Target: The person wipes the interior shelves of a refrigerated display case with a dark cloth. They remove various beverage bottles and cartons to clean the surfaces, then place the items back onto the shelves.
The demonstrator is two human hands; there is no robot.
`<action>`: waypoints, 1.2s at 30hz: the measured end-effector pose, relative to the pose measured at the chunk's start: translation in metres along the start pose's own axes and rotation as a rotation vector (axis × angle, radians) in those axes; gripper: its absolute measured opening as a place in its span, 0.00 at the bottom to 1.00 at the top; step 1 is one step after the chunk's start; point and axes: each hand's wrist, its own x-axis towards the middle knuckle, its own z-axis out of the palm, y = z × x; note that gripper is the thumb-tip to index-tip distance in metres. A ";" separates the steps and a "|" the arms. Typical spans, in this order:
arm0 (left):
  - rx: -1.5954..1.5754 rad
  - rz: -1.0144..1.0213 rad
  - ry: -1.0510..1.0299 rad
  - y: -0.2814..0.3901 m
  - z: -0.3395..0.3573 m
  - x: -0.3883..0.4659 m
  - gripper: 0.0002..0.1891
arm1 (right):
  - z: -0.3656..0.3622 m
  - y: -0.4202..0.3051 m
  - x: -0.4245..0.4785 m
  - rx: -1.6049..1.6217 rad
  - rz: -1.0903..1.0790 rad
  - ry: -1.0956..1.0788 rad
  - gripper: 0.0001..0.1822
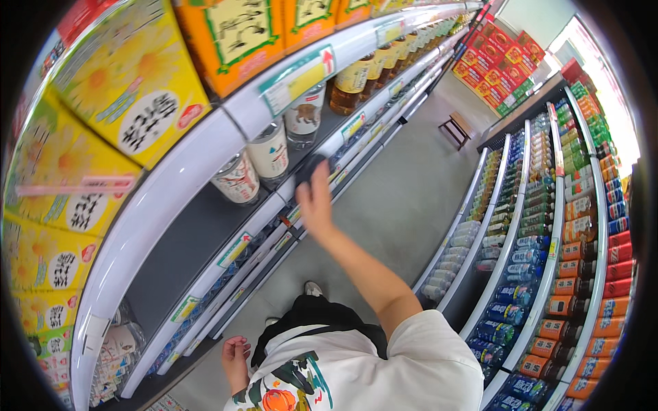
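My right hand [316, 208] is stretched out to the edge of a store shelf, its fingers closed on a dark cloth-like thing [310, 169] that is blurred. The cloth lies at the shelf's front rail [280, 198]. Just left of it stand two clear plastic bottles, one with a white label [268, 154] and one with a red branch pattern [237, 180]. Another bottle with an animal picture [304, 117] stands behind them. My left hand [236, 359] hangs low near my body, its fingers loosely curled, with nothing seen in it.
Yellow cartons [139, 103] and orange cartons [247, 46] fill the shelf above. Amber bottles [350, 85] line the same shelf farther on. Across the aisle are shelves of drink bottles [532, 257]. A small wooden stool [455, 129] stands on the floor, near stacked red boxes [496, 67].
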 end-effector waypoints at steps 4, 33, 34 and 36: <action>0.026 0.039 -0.084 0.029 0.021 0.003 0.06 | 0.008 -0.018 0.000 0.114 0.135 -0.011 0.31; 0.057 -0.009 0.049 0.038 0.268 0.034 0.09 | -0.187 0.300 0.373 -0.019 0.340 0.234 0.28; 0.063 -0.001 0.063 0.033 0.271 0.032 0.09 | -0.195 0.308 0.386 -0.025 0.310 0.232 0.28; 0.096 -0.008 0.087 0.026 0.278 0.026 0.10 | -0.211 0.329 0.413 -0.067 0.280 0.220 0.29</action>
